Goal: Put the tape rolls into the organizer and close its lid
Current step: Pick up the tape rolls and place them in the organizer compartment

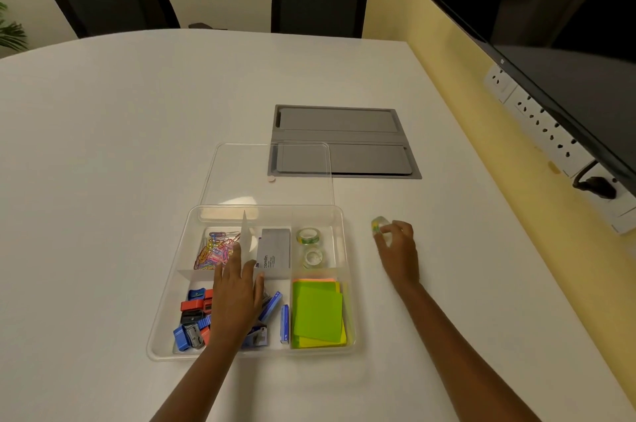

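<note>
Tape rolls: two (309,236) (313,257) already lie in the upper right compartment of the clear organizer (158,328); a third tape roll (378,226) stands on the counter (103,180), right hand (397,251) fingers grasping it. Left hand (237,297) rests flat over the organizer, fingers released. Lid (241,173) lies detached behind. Remaining, by judgement: one roll, then the lid.

Dim warm light, wide-angle edge distortion

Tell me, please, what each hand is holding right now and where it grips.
The right hand pinches a tape roll by its outer rim, on the table. The left hand holds nothing.
</note>
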The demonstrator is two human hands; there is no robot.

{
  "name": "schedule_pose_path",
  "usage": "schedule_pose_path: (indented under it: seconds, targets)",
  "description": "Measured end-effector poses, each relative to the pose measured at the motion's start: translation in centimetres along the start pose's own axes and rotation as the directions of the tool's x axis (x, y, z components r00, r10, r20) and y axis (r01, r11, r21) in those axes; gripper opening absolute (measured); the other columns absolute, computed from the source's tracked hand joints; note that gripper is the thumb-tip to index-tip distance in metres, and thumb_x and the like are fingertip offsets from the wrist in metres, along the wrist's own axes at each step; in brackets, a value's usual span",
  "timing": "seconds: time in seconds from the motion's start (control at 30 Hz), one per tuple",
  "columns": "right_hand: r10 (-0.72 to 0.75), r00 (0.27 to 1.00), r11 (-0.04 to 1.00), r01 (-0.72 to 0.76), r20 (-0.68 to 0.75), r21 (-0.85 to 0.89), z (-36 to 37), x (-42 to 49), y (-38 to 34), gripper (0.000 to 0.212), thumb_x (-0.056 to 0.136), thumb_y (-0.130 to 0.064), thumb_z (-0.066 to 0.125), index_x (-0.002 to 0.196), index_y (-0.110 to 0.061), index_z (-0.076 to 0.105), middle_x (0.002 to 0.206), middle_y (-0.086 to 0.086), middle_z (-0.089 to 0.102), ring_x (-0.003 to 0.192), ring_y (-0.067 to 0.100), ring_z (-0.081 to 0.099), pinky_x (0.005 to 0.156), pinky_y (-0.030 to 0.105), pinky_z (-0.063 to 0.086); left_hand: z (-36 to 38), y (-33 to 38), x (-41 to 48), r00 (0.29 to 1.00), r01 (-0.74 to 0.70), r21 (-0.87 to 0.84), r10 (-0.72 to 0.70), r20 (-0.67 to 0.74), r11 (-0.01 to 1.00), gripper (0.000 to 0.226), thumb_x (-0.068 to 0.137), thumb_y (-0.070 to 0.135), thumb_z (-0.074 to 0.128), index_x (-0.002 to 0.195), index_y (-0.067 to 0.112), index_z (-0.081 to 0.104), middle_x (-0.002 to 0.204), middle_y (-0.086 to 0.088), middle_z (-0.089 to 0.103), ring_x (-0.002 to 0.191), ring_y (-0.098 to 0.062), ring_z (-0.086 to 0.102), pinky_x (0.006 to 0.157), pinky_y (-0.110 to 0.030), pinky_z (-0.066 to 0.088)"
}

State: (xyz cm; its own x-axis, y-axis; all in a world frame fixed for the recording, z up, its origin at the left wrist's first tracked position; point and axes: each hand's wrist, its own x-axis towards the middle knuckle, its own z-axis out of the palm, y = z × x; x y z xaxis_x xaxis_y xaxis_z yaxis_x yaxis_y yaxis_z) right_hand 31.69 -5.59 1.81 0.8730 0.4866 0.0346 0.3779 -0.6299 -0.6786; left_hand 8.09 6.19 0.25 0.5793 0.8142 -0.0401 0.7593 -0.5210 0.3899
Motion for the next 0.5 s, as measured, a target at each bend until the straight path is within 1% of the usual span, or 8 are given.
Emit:
schedule_pose_path:
  seconds: [0.07,0.13,0.17,0.23,0.27,0.3,0.4,0.5]
  targets:
    - [-0.105,0.994,0.995,0.104,0.009,0.002,0.4,-1.1,-1.9,0.024,0.091,-0.014,0.06,0.105,0.006,0.063,0.132,0.018,0.051,0.11,0.035,0.059,0.09,0.04,0.051,-0.1,0.1,-0.1,1.0,0.005,-0.005,-0.005,-0.016,1.0,0.059,0.087,0.037,0.02,0.111,-0.001,0.058,0.142,-0.029,0.037,0.133,-0.043,0.034,0.111,-0.056,0.025]
    - [-0.207,0.977,0.977,0.209,0.047,-0.04,1.0,-2.2,-3.4,0.024,0.09,-0.018,0.06,0.104,0.002,0.065,0.133,0.015,0.053,0.113,0.033,0.057,0.091,0.042,0.051,0.0,0.1,-0.1,0.999,0.007,-0.011,-0.008,-0.034,1.0,0.062,0.085,0.037,0.017,0.107,-0.002,0.06,0.138,-0.031,0.042,0.129,-0.045,0.04,0.108,-0.057,0.03]
    - [-0.253,0.964,0.964,0.258,0.076,-0.069,1.4,-2.7,-3.9,0.023,0.09,-0.02,0.06,0.103,-0.001,0.066,0.133,0.013,0.053,0.115,0.031,0.056,0.093,0.041,0.049,0.0,0.1,-0.2,0.999,0.013,-0.014,-0.013,-0.034,1.0,0.062,0.084,0.036,0.017,0.105,-0.002,0.061,0.136,-0.032,0.044,0.127,-0.046,0.042,0.106,-0.058,0.032]
    - [-0.309,0.939,0.933,0.33,0.151,-0.145,2.4,-3.5,-4.5,0.024,0.091,-0.024,0.058,0.105,-0.007,0.066,0.138,0.008,0.05,0.124,0.027,0.049,0.097,0.041,0.043,0.0,0.2,-0.2,0.999,0.018,-0.02,-0.019,-0.026,1.0,0.053,0.087,0.031,0.025,0.103,-0.003,0.062,0.133,-0.033,0.047,0.124,-0.047,0.045,0.103,-0.06,0.035]
    - [-0.312,0.93,0.918,0.347,0.193,-0.192,3.0,-3.8,-4.5,0.026,0.092,-0.027,0.055,0.107,-0.009,0.065,0.142,0.007,0.046,0.13,0.024,0.043,0.1,0.04,0.04,0.1,0.1,-0.1,1.0,0.016,-0.024,-0.017,-0.024,1.0,0.049,0.087,0.03,0.029,0.103,-0.003,0.062,0.134,-0.033,0.046,0.125,-0.047,0.044,0.103,-0.06,0.035]
    - [-0.297,0.927,0.905,0.35,0.231,-0.241,3.4,-4.0,-4.4,0.027,0.093,-0.029,0.052,0.11,-0.011,0.064,0.146,0.005,0.041,0.135,0.022,0.037,0.104,0.039,0.037,0.1,0.1,-0.1,1.0,0.017,-0.028,-0.017,-0.02,0.999,0.051,0.087,0.031,0.027,0.104,-0.003,0.061,0.136,-0.032,0.044,0.127,-0.046,0.042,0.105,-0.059,0.033]
    - [-0.215,0.935,0.883,0.309,0.281,-0.353,4.4,-4.3,-3.9,0.029,0.096,-0.03,0.045,0.116,-0.015,0.06,0.154,0.001,0.029,0.143,0.017,0.022,0.111,0.04,0.029,0.3,0.0,-0.1,0.999,-0.005,-0.025,0.004,-0.039,1.0,0.069,0.086,0.042,0.01,0.105,-0.001,0.06,0.139,-0.03,0.042,0.129,-0.045,0.039,0.107,-0.057,0.031]
    - [-0.18,0.941,0.892,0.279,0.287,-0.356,4.5,-4.6,-3.7,0.028,0.096,-0.024,0.045,0.118,-0.014,0.059,0.154,0.004,0.028,0.143,0.019,0.021,0.112,0.043,0.028,0.2,-0.1,-0.2,0.998,-0.033,-0.034,0.031,-0.045,0.999,0.094,0.084,0.056,-0.012,0.106,0.0,0.06,0.139,-0.03,0.042,0.13,-0.045,0.039,0.108,-0.056,0.03]
